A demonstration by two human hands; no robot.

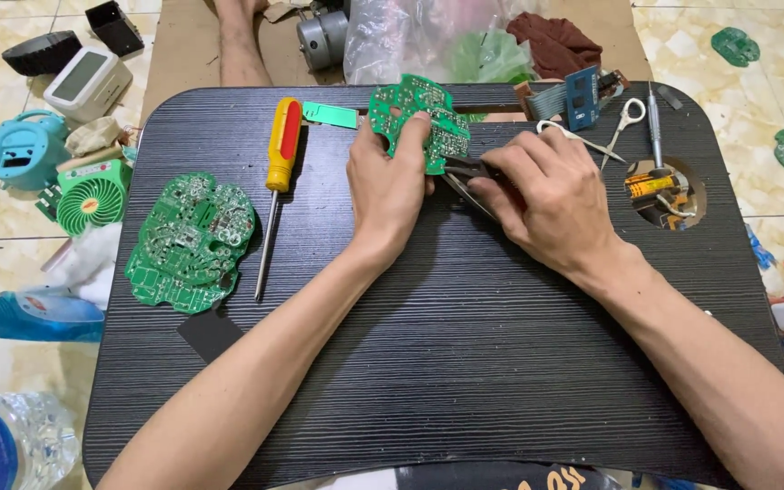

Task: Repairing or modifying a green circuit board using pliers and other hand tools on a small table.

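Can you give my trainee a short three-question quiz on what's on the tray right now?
1. True or false: the left hand holds a green circuit board.
2. What does the right hand grip? A) pliers B) scissors C) screwdriver
3. Which tool lies between the stack of green boards and the left hand?

Key:
1. True.
2. A, the pliers, their tip at the held board's edge.
3. The yellow and red screwdriver, on the black tray.

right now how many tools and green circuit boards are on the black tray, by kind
green circuit boards: 2, one flat, one in the left hand
screwdriver: 1
scissors: 1
pliers in the right hand: 1
total: 5
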